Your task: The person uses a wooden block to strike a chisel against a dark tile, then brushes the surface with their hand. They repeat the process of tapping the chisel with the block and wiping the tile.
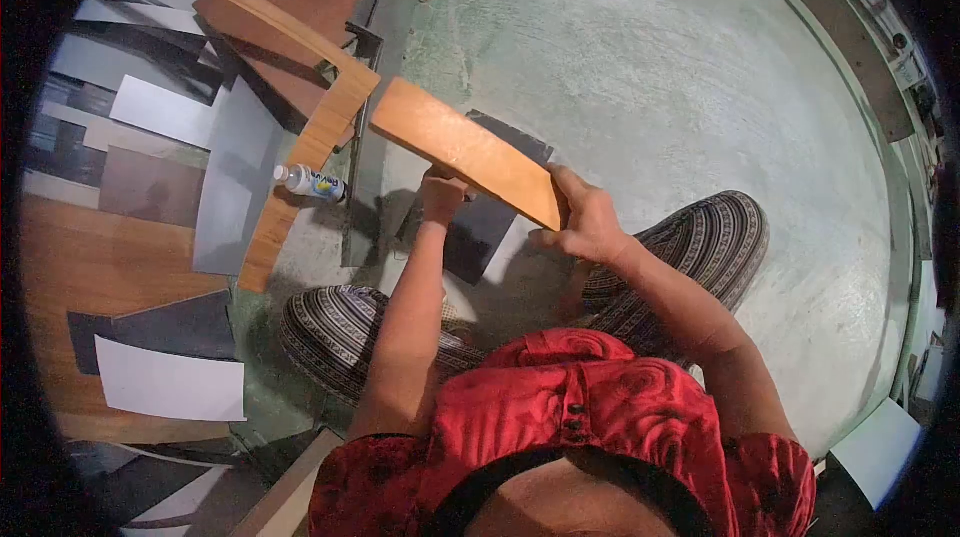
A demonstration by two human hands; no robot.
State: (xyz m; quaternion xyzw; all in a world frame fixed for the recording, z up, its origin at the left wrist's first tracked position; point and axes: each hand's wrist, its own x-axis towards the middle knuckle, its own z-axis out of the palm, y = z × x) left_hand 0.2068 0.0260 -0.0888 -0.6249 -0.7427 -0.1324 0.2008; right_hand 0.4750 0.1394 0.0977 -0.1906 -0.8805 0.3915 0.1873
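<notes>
Slanting above the panel (482,237), the board (470,152) is grasped at its right end by the right hand (590,219), presumably for steadiness; the left hand (442,195) is partly hidden beneath, its grip unclear.

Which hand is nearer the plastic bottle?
Left. The left hand is right of the bottle, close by the wooden board; the right hand is farther right, gripping the board's end.
</notes>
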